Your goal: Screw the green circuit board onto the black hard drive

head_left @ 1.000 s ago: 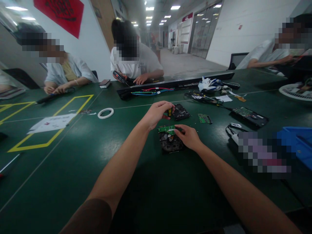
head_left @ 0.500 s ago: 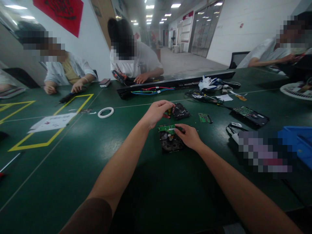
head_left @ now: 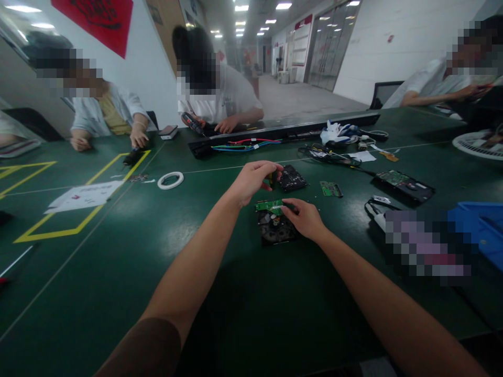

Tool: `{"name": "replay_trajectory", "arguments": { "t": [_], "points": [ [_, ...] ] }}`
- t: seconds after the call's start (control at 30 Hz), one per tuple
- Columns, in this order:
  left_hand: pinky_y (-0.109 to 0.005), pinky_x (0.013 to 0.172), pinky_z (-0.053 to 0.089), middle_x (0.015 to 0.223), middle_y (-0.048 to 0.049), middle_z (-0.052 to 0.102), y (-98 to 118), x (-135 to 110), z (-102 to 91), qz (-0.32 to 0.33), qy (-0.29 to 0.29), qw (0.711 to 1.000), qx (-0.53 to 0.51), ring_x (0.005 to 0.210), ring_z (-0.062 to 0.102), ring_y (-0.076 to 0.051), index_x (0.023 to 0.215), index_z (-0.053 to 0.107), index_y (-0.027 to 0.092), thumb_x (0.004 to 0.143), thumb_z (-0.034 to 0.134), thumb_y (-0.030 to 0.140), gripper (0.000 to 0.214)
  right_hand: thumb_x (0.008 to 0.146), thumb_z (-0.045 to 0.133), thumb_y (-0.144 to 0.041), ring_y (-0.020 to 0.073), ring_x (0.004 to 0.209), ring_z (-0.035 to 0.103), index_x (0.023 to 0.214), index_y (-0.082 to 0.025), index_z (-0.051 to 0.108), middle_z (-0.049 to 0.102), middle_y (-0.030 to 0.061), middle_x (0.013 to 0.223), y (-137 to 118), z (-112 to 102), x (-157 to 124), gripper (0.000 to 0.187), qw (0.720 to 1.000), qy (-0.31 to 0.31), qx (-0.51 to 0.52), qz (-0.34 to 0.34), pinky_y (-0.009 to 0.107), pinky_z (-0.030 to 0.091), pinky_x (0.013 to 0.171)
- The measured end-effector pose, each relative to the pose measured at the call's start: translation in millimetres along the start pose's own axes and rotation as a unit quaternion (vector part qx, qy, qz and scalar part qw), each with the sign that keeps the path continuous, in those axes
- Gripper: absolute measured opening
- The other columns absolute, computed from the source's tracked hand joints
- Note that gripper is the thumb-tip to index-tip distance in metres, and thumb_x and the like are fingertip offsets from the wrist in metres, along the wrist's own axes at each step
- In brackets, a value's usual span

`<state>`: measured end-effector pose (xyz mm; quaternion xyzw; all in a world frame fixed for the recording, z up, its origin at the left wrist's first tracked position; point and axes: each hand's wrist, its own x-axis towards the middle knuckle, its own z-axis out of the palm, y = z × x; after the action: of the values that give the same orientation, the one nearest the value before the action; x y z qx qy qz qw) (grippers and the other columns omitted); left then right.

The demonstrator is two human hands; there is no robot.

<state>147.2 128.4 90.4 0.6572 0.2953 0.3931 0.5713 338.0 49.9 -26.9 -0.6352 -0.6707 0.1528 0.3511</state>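
Observation:
A hard drive (head_left: 275,233) lies on the green table in front of me, with a green circuit board (head_left: 264,207) along its far edge. My right hand (head_left: 306,217) is closed at the board's right end, thumb on top; its other fingertips are partly hidden. Just above and beyond the board, my left hand (head_left: 257,180) grips a small yellow-and-black tool (head_left: 270,180), held roughly upright. Its tip cannot be made out. Behind that hand lies a second dark hard drive (head_left: 293,178), and a loose green circuit board (head_left: 331,189) rests to its right.
To the right are another hard drive (head_left: 404,186), cables (head_left: 330,156) and a blue bin (head_left: 479,230). A white tape roll (head_left: 170,180) and paper sheets (head_left: 84,196) lie left. Across the table, beyond a long black bar (head_left: 291,137), a person holds a power tool (head_left: 193,124).
My two hands stay almost in place; the yellow-and-black tool appears slightly turned in my left hand. At the far left, a person's hand has shifted right with a dark object.

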Motion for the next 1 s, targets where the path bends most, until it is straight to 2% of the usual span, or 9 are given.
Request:
{"name": "replay_trajectory", "arguments": {
  "t": [0.4, 0.73, 1.0],
  "points": [
    [-0.023, 0.062, 0.051, 0.089, -0.005, 0.067, -4.3, 0.5, 4.2, -0.004, 0.002, 1.0, 0.014, 0.08, 0.062, -0.014, 0.088, 0.069, 0.017, 0.084, 0.075, 0.04, 0.025, 0.095, 0.064, -0.045, 0.0198, 0.081, 0.07, 0.125, -0.026, 0.073, 0.078, 0.0052, 0.115, -0.5, -0.3, 0.3, 0.036, 1.0, -0.001, 0.001, -0.004, 0.035, 0.055, 0.077],
    [-0.023, 0.062, 0.05, 0.102, -0.0103, 0.074, 1.3, -1.5, -0.6, -0.008, -0.017, 1.0, 0.002, 0.089, 0.066, -0.017, 0.103, 0.076, 0.016, 0.09, 0.064, 0.035, 0.026, 0.095, 0.064, -0.045, 0.0195, 0.078, 0.068, 0.124, -0.026, 0.074, 0.078, 0.0054, 0.11, 1.2, 0.8, 0.3, 0.036, 1.0, 0.005, -0.008, -0.008, 0.034, 0.054, 0.073],
    [-0.022, 0.059, 0.049, 0.098, -0.0087, 0.072, -0.7, -1.3, 1.9, -0.006, -0.012, 1.0, 0.002, 0.083, 0.065, -0.015, 0.096, 0.074, 0.017, 0.09, 0.066, 0.037, 0.022, 0.095, 0.064, -0.044, 0.0206, 0.082, 0.07, 0.123, -0.025, 0.074, 0.078, 0.0061, 0.115, 0.2, 1.0, 0.2, 0.036, 1.0, 0.006, 0.001, -0.004, 0.035, 0.056, 0.077]
  ]
}}
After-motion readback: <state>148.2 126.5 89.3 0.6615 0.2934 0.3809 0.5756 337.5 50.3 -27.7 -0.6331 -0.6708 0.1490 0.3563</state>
